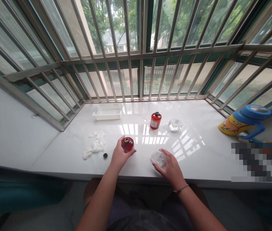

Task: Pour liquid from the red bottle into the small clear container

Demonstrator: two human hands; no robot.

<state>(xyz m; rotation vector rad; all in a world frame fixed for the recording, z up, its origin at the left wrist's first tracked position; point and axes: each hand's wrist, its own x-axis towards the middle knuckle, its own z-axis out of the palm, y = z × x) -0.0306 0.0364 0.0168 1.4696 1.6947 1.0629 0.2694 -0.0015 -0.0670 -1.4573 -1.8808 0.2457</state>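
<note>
My left hand (121, 152) is wrapped round a red bottle (127, 145) whose neck is uncapped. A clear glass bottle (158, 158) is in the grip of my right hand (169, 166), low over the near part of the white sill. Whether either bottle touches the surface, I cannot tell. Left of my left hand lies a small black cap (105, 155). Farther back stands a second red bottle (155, 120), with a black top and a pale label. Beside it on the right is another clear square glass container (175, 124).
White crumpled pieces (95, 146) lie on the left of the glossy sill (136, 170). A white perforated basket (108, 113) sits behind them. At the far right is a blue and yellow jug (244, 120), with a blurred-out patch below it. Metal bars (140, 56) close off the back.
</note>
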